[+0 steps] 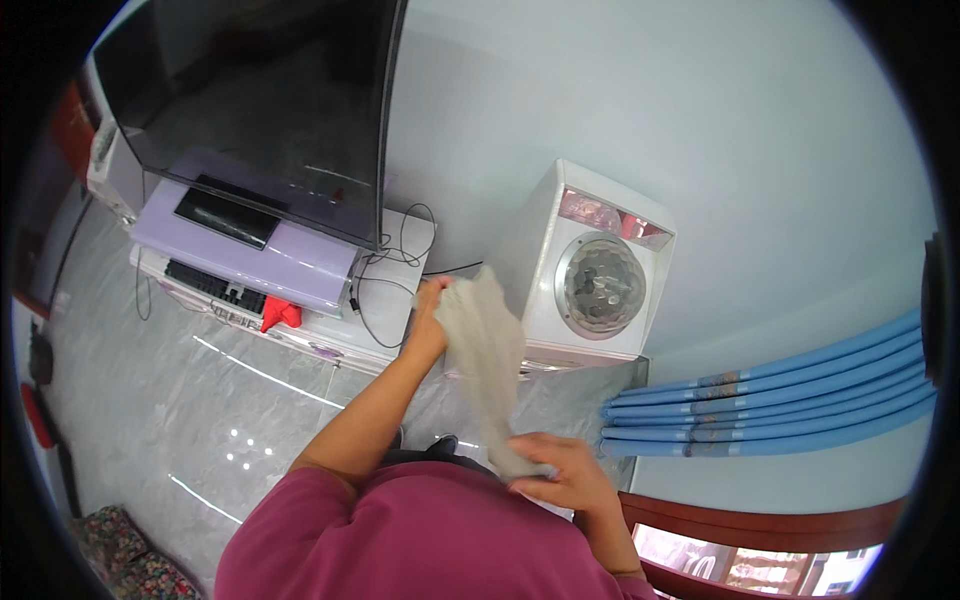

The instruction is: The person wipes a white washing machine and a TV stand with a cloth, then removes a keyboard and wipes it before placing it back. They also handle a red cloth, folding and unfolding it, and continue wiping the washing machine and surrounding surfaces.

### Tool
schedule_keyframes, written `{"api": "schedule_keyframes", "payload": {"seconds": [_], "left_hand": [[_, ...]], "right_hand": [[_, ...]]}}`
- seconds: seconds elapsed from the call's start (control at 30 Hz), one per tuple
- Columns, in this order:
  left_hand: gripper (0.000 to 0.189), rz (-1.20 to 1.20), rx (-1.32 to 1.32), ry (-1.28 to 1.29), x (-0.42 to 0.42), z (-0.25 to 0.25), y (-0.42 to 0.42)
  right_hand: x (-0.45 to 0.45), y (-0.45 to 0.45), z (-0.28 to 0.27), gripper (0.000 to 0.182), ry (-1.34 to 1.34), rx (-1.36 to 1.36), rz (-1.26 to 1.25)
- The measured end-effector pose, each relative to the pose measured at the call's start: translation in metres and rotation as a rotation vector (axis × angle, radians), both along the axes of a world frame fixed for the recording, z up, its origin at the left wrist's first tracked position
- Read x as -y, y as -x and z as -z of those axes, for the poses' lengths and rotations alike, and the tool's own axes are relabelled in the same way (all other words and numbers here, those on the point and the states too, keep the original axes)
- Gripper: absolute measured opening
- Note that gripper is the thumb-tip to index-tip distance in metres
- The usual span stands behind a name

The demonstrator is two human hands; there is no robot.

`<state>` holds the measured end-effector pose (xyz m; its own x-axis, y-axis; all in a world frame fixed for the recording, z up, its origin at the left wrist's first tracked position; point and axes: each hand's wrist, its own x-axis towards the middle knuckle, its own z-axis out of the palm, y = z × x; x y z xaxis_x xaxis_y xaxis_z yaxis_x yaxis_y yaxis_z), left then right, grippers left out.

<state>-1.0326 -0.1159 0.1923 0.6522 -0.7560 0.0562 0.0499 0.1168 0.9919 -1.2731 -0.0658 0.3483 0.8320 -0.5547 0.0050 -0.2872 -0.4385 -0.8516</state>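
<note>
A light grey-beige cloth [484, 349] hangs stretched in front of me, slightly blurred. My left hand [429, 319] grips its upper end, near the right end of the white TV cabinet. At the lower end, close to my body, my right hand [562, 469] pinches the cloth between thumb and fingers. Behind the cloth stands a tall white speaker cabinet [540, 247] with a round, faceted dome [602, 285] on its face. I cannot tell whether the cloth touches the speaker.
A large television [262, 97] stands over a lilac panel [307, 259] on the white cabinet [394, 300]. Loose black cables [367, 281] and a red cloth [282, 313] lie there. Blue curtains [787, 397] hang at right by a window [750, 562]. The floor [285, 420] is grey, glossy tile.
</note>
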Motion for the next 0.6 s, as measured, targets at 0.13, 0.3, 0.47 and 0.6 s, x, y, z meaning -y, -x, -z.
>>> {"api": "schedule_keyframes", "payload": {"seconds": [0.13,0.3,0.47,0.6], "left_hand": [[0.013,0.336,0.989,-0.245,-0.006,-0.1,0.028],[0.011,0.37,1.518,0.222,-0.024,-0.107,0.023],[0.027,0.678,0.844,0.097,-0.061,-0.153,0.049],[0.024,0.792,0.729,0.03,-0.074,-0.134,0.036]], "right_hand": [[0.02,0.012,0.038,0.035,-0.063,-0.031,0.067],[0.033,0.031,0.086,0.049,-0.573,0.06,0.523],[0.018,0.018,0.133,0.053,-1.036,0.541,0.514],[0.003,-0.003,0.104,0.036,-1.13,0.763,0.63]]}}
